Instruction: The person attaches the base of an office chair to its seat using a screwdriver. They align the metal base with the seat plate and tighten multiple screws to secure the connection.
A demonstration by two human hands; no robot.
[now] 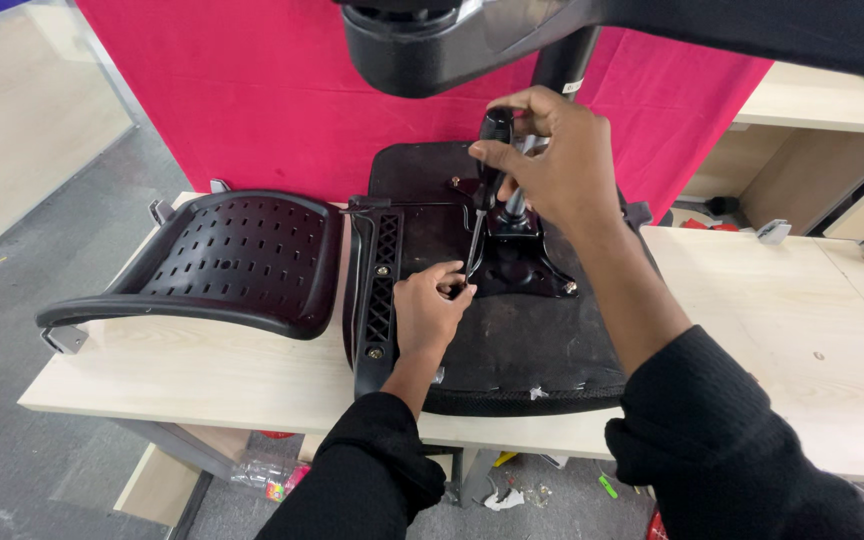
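step: driving a screw through the mounting plate (517,262) on the upturned chair seat (512,340), judging by the pose
right hand (542,160): grip closed round the screwdriver (484,190) handle
left hand (430,310): fingertips pinching at the tip (screw hidden)
screwdriver: above the plate's left edge, long axis near upright, tip down-left
next: steady downward pressure while turning
backrest (222,265): left of the seat, on the bench (752,330)

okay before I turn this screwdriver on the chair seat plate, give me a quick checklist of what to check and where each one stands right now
1. Right hand gripping the screwdriver handle: ok.
2. Left hand steadying the shaft near the tip: ok.
3. Tip seated in the screw head: cannot tell, fingers hide it.
4. Upturned seat lying flat on the table: ok.
5. Metal plate lying flat against the seat underside: ok.
6. Perforated backrest clear of the hands: ok, it lies to the left.
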